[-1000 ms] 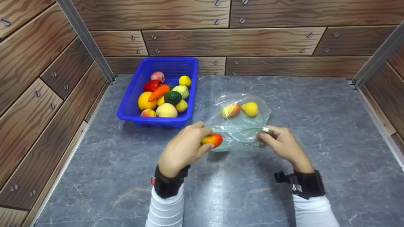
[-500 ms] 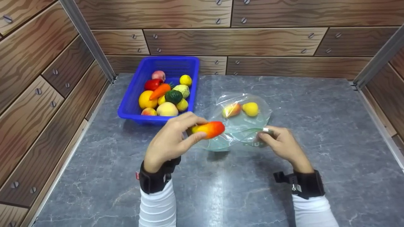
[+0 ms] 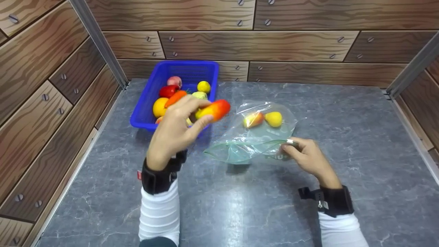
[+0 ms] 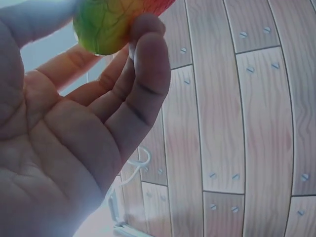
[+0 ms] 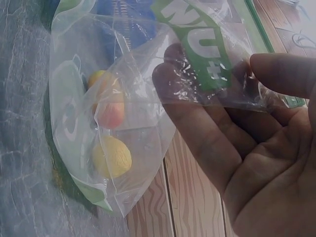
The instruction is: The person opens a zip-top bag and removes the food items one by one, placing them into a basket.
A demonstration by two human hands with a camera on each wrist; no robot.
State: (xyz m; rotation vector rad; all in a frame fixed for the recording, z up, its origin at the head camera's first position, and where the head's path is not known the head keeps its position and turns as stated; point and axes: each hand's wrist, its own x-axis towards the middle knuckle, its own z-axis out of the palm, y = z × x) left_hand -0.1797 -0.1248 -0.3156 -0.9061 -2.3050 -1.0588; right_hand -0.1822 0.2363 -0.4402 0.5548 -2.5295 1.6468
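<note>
My left hand [image 3: 175, 127] grips a long red-and-yellow fruit [image 3: 215, 109] between thumb and fingers, raised at the blue basket's right front side. In the left wrist view the fruit [image 4: 101, 29] shows a greenish end at the fingertips. A clear zip bag [image 3: 229, 152] lies on the table, its mouth gaping toward me. Inside it are a red-yellow fruit [image 3: 253, 120] and a yellow pear [image 3: 274, 119]. My right hand [image 3: 307, 159] pinches the right corner of the bag's mouth by the zip slider. Green print marks the bag [image 5: 205, 54] in the right wrist view.
The blue basket [image 3: 137, 121] stands at the back left, partly hidden by my left hand. A carrot [image 3: 176, 98], a red pepper [image 3: 168, 91], a lemon [image 3: 203, 87] and several other pieces lie in it. Wood-patterned walls [image 3: 291, 44] border the grey table [image 3: 343, 130].
My left hand has carried the red-and-yellow fruit away from the bag's mouth, up and left toward the basket. The right hand keeps its hold on the bag's corner.
</note>
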